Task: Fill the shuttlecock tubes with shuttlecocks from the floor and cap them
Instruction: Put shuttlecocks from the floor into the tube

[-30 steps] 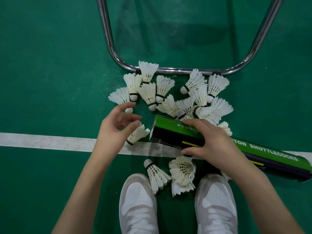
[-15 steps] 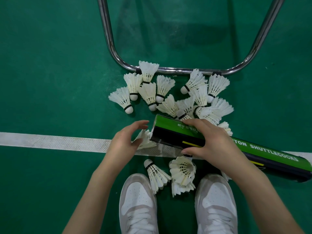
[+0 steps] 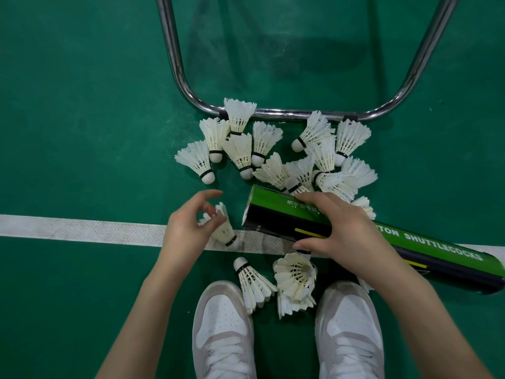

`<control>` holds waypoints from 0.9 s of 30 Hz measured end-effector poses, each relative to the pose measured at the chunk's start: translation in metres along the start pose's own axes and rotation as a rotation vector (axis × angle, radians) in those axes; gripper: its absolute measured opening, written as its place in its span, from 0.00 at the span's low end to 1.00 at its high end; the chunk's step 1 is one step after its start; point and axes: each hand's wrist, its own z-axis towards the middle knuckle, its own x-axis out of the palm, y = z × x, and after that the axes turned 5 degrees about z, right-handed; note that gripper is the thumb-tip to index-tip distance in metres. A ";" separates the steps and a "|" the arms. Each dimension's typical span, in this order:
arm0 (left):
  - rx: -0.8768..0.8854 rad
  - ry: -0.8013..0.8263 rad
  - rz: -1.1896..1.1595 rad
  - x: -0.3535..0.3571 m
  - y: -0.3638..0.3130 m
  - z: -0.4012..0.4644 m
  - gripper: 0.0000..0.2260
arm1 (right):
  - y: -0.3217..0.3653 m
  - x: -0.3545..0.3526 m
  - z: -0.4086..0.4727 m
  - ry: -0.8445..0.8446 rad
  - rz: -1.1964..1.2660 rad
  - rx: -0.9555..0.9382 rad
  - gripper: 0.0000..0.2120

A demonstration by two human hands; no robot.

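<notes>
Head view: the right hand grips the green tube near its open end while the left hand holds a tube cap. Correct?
Not quite. In the head view the left hand holds a shuttlecock, not a cap. The right hand does grip the green tube near its open end.

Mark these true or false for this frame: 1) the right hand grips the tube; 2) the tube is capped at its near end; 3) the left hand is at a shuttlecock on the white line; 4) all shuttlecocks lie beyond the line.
1) True: the right hand grips the tube.
2) False: the end facing the left hand is open, no cap on it.
3) True: its fingers pinch a shuttlecock lying on the white line.
4) False: two shuttlecocks lie by the shoes, on the near side.
</notes>
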 end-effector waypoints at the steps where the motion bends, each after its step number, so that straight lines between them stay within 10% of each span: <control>1: -0.014 -0.019 -0.062 -0.002 -0.001 0.001 0.15 | 0.000 0.000 0.000 0.002 0.000 0.001 0.34; 11: -0.064 -0.277 -0.471 -0.022 -0.028 0.004 0.13 | 0.003 0.000 0.000 0.007 0.012 0.004 0.34; 27: -0.082 0.037 -0.686 -0.002 -0.052 -0.009 0.20 | 0.001 -0.001 -0.002 0.002 0.014 0.016 0.34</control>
